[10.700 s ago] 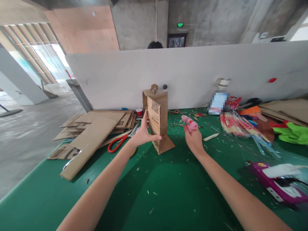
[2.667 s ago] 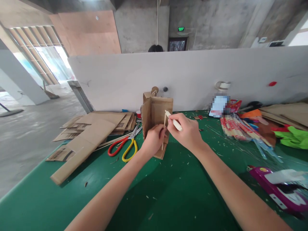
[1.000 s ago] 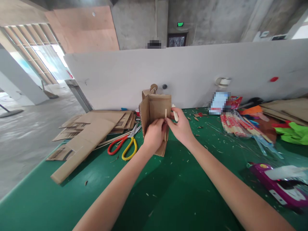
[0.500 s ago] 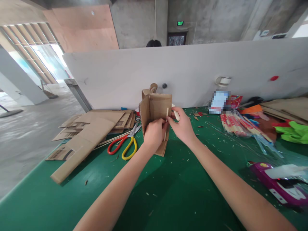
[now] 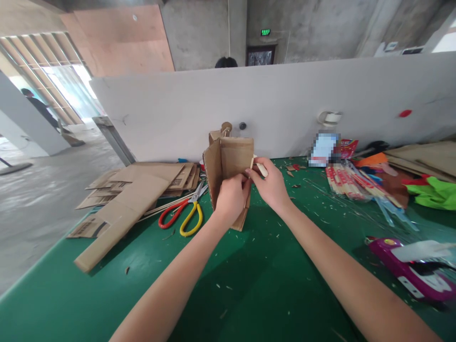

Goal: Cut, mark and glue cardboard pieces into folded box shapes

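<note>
A folded brown cardboard structure (image 5: 237,156) stands on the green table with its open side facing me. My left hand (image 5: 232,195) is closed at its lower front, the fingertips hidden against the cardboard. Beside its right edge, my right hand (image 5: 272,184) is closed with a pale wooden stick (image 5: 262,170) sticking out between the fingers. A thinner stick (image 5: 252,163) rises near the right fingertips, along the cardboard's edge. Both hands' fingertips come close together there. Scissors (image 5: 190,209) with one red and one yellow handle lie open to the left.
Flat cardboard pieces (image 5: 138,190) lie at left beside thin sticks. Packaged chopsticks (image 5: 345,180), a phone (image 5: 323,149) and green material (image 5: 432,192) are at right. A purple power strip (image 5: 406,270) sits front right. A white partition (image 5: 171,114) borders the back.
The thin stick, upright across the cardboard's front before, now shows at its right edge with less of it visible. My right hand has shifted slightly. A person has appeared at far left.
</note>
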`<action>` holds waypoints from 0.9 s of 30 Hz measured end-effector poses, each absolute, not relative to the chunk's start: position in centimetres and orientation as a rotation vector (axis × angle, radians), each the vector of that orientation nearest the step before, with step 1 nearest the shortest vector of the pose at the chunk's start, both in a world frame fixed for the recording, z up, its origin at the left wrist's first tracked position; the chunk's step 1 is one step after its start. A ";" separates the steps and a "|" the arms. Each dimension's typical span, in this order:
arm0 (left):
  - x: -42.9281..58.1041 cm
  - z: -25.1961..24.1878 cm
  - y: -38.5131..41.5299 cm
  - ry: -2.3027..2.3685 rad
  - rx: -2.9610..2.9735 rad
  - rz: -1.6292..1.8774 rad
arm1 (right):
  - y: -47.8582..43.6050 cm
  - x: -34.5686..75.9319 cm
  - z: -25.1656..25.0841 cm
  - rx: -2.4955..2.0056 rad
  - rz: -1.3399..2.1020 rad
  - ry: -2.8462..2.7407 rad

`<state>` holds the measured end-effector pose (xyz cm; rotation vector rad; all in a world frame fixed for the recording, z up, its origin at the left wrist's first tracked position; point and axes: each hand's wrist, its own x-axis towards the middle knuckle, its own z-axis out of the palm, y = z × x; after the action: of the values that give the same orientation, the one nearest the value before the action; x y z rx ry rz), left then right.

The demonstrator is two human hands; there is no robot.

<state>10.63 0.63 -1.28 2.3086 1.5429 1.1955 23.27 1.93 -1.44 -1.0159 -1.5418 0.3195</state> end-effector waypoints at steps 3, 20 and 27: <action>10.6 -1.2 0.7 1.537 2.297 1.198 | 2.0 23.4 -1.5 -1.022 0.308 -1.559; 10.5 -1.4 0.4 1.513 2.423 1.185 | 1.9 23.5 -1.2 -1.052 0.268 -1.543; 10.6 -1.8 0.5 1.519 2.432 1.197 | 2.1 23.6 -1.4 -1.051 0.289 -1.530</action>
<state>10.63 0.49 -1.83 2.4323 1.5191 1.1970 23.58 2.13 -1.42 -1.0511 -1.5303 0.2895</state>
